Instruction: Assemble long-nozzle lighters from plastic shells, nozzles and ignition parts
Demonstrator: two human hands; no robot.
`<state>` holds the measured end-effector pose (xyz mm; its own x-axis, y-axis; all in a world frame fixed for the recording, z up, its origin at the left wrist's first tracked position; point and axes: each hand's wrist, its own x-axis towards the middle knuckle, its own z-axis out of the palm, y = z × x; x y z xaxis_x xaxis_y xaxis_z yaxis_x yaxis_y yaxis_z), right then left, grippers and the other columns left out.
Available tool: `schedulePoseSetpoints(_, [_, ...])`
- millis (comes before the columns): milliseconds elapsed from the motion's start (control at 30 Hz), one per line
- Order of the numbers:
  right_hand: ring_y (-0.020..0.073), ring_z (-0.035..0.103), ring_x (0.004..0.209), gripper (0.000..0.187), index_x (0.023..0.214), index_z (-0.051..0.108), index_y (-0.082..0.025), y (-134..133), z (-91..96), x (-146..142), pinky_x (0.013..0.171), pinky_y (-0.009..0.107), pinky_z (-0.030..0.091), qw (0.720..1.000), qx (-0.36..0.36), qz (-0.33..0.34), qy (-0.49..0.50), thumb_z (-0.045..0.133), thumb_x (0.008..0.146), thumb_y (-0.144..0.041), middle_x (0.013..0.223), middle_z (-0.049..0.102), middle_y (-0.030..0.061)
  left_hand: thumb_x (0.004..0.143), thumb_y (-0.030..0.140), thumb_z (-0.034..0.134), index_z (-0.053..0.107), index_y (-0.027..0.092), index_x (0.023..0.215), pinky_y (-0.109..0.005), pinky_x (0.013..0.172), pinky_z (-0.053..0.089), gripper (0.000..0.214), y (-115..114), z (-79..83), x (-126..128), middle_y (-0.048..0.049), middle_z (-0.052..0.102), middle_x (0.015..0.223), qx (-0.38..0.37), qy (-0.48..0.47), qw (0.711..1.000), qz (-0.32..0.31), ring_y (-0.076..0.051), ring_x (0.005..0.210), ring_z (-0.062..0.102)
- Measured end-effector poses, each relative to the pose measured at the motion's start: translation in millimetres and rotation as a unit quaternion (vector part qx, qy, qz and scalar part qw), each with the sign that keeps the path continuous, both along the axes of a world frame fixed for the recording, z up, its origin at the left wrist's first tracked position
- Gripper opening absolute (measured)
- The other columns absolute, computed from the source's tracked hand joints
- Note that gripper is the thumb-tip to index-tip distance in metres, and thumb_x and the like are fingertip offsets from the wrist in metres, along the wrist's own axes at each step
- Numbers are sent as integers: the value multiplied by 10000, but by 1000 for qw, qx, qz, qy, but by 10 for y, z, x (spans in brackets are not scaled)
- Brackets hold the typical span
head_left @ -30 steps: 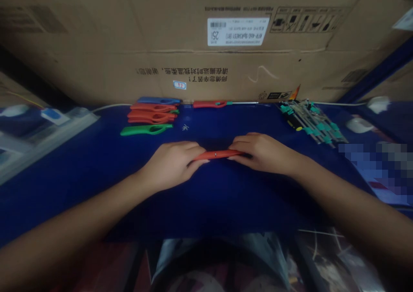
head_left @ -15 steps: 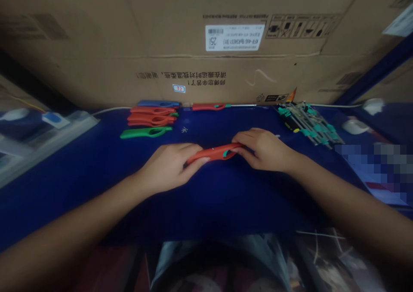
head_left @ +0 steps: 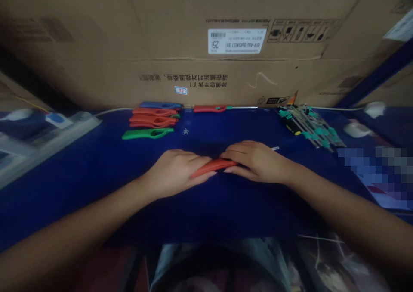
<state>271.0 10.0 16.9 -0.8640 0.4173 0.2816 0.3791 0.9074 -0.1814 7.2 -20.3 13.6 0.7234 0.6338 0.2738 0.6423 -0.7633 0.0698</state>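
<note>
Both my hands grip one red plastic handle piece (head_left: 211, 167) low over the blue table (head_left: 80, 171). My left hand (head_left: 176, 171) is closed on its left end, fingers wrapped round it. My right hand (head_left: 253, 160) is closed on the right end, and a thin metal tip (head_left: 274, 148) sticks out beyond its fingers. Most of the red piece is hidden under my fingers.
At the back left lies a stack of red handles (head_left: 153, 117) with a blue one (head_left: 159, 105) and a green one (head_left: 146, 133). A red tool with a metal shaft (head_left: 213, 108) lies by the cardboard box (head_left: 206, 42). Several green-handled screwdrivers (head_left: 309, 126) lie at the right.
The red piece, tilted up with a green part showing half a second ago, is lower and flatter now. My right hand has closed further over it and both hands sit nearer together.
</note>
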Motion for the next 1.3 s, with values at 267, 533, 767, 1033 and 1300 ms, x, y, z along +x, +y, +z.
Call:
schedulePoseSetpoints(267, [199, 679, 894, 339, 1110, 674, -135, -70, -54, -42, 812, 338, 500, 999, 38, -4, 26, 400, 1056, -327, 1034, 735, 103, 1039, 484, 426, 673, 249, 1097, -293, 716, 494, 346, 13, -74, 9, 11, 771, 964, -46, 5, 999, -2, -191, 824, 739])
schedulePoseSetpoints(533, [217, 651, 853, 324, 1118, 691, -136, 111, 25, 111, 784, 354, 435, 995, 72, -46, -43, 522, 1010, -391, 960, 740, 86, 1034, 510, 424, 681, 249, 1121, -289, 710, 498, 376, 103, 3, -61, -3, 783, 1017, -5, 12, 1000, 18, -209, 857, 748])
schedulePoseSetpoints(767, [199, 616, 741, 341, 979, 713, -133, 105, -31, 104, 777, 341, 397, 990, 108, -53, -69, 453, 1038, -347, 820, 723, 77, 1023, 471, 475, 661, 268, 1223, -295, 760, 531, 341, 109, -14, -92, -8, 759, 1098, -37, 2, 999, 32, -216, 921, 737])
schedulePoseSetpoints(1033, [243, 644, 961, 334, 1101, 696, -159, 162, 13, 176, 862, 357, 380, 976, 129, -147, -94, 641, 938, -445, 1022, 741, 85, 1025, 400, 478, 651, 246, 1264, -287, 761, 538, 333, 127, -21, -82, -43, 723, 1098, -54, -35, 996, 63, -205, 919, 715])
schedulePoseSetpoints(1300, [257, 636, 950, 128, 952, 712, -161, 356, 110, 416, 873, 387, 356, 945, 178, -222, -162, 602, 929, -223, 991, 739, 78, 1002, 379, 521, 679, 233, 1215, -314, 777, 538, 304, 190, 0, -141, -49, 717, 1035, -27, -74, 991, 104, -212, 881, 700])
